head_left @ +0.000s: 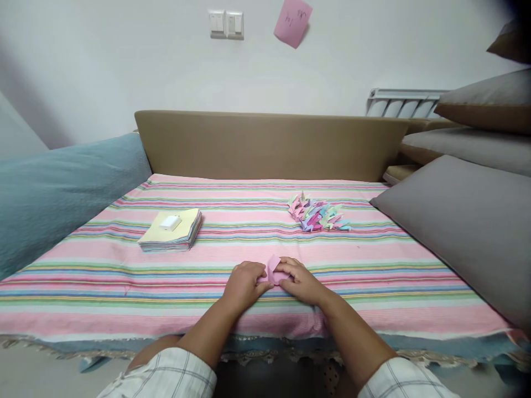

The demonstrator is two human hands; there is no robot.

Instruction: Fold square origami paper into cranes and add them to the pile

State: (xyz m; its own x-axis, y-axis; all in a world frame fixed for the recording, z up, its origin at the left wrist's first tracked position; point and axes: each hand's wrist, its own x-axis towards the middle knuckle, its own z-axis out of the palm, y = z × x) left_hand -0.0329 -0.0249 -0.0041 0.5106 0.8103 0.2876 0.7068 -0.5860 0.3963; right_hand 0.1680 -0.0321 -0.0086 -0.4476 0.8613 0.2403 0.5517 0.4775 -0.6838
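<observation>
Between my two hands is a piece of pink origami paper, partly folded, with one flap standing up in the middle. My left hand pinches its left side between thumb and fingers. On the right side, my right hand grips the paper the same way, thumb in front and fingers behind. Both hands rest low over the striped cloth. Beyond my right hand lies a cluster of folded paper cranes in pink, purple, green and blue. Parts of the pink paper are hidden under my fingers.
To the left sits a stack of coloured paper, a small white box-like object on top. Grey cushions pile up at the right. A blue bolster lines the left side, and a brown backrest stands behind.
</observation>
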